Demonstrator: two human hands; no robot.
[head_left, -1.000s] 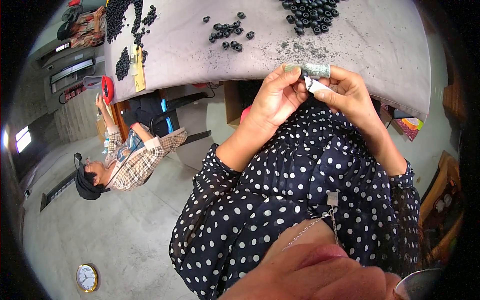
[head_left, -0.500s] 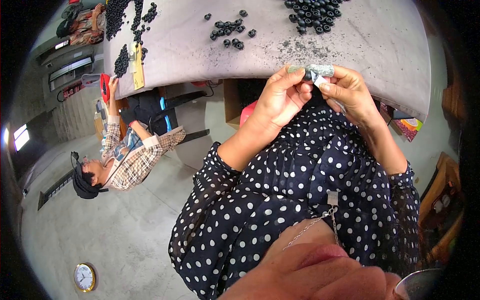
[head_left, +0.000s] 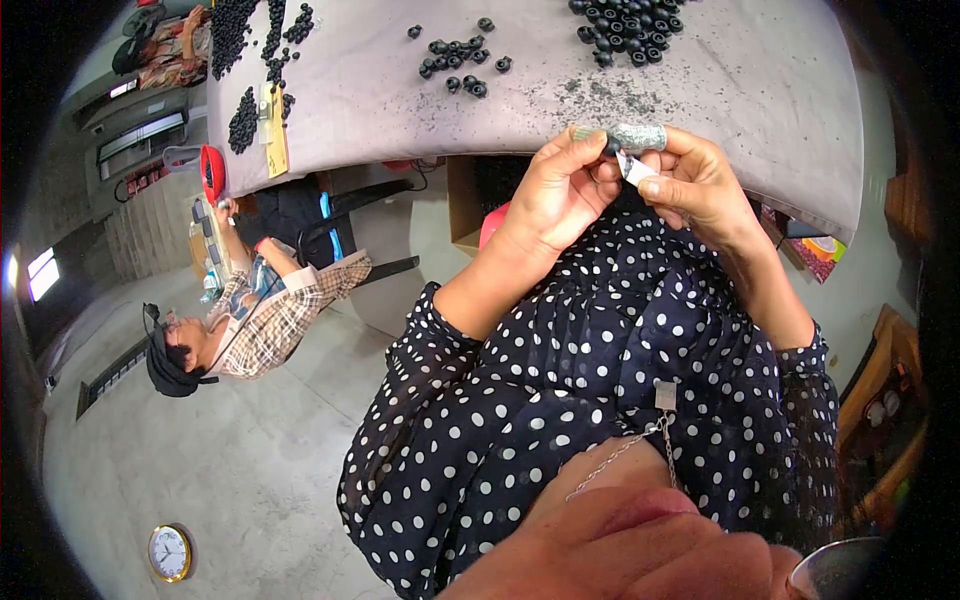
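Note:
Between thumb and fingertips, my left hand [head_left: 565, 190] pinches a small black round part [head_left: 612, 146] near the table's front edge. My right hand [head_left: 705, 190] grips a small blade [head_left: 637, 172] with a white wrapped end, its tip against or very close to the black part. Greenish-silver tape covers a fingertip on each hand. My fingers hide much of the black part. Beyond my hands, on the grey tabletop [head_left: 530, 105], lie a large pile of black ring-like parts [head_left: 625, 30] and a smaller loose group [head_left: 458, 55].
Black trimmings [head_left: 610, 100] litter the cloth before me. To the left, a person in a checked shirt [head_left: 265, 325] sits by a red bowl [head_left: 212, 172], with more black piles [head_left: 243, 120] and a yellow strip [head_left: 275, 135]. An open cardboard box [head_left: 462, 205] stands under the table.
My right hand has shifted the blade slightly, so more of its white end shows. The neighbour's hand has drawn back from the red bowl.

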